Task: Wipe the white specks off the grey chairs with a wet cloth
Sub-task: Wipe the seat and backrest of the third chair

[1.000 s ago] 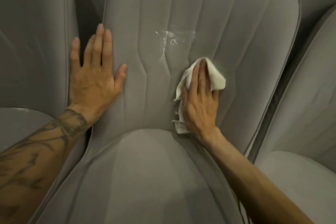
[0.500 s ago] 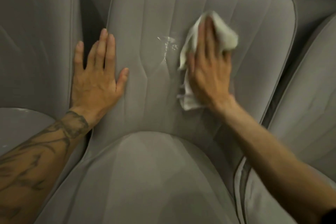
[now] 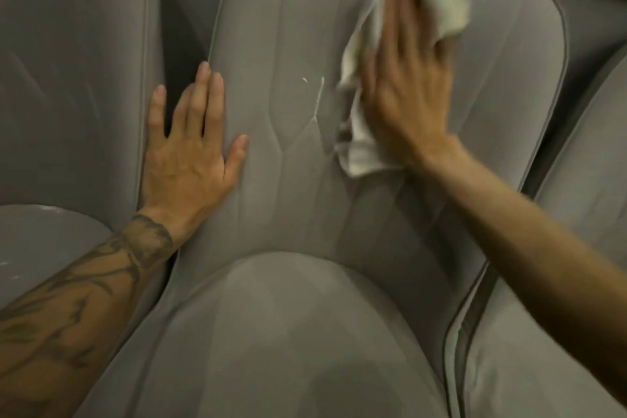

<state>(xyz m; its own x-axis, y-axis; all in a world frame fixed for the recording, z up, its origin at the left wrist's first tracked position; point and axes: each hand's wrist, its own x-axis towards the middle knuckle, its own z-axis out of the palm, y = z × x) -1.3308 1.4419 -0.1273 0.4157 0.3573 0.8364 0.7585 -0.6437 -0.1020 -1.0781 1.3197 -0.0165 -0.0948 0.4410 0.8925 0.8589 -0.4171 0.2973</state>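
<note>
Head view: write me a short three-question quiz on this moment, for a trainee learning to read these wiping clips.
1. Which hand presses the cloth against the chair back?
2. True or false: the left hand lies flat at the chair back's left edge, fingers straight.
3. The white streak lies: A) just left of the cloth; B) under the left hand; C) on the seat cushion.
Key: 1 the right hand; 2 true; 3 A.
</note>
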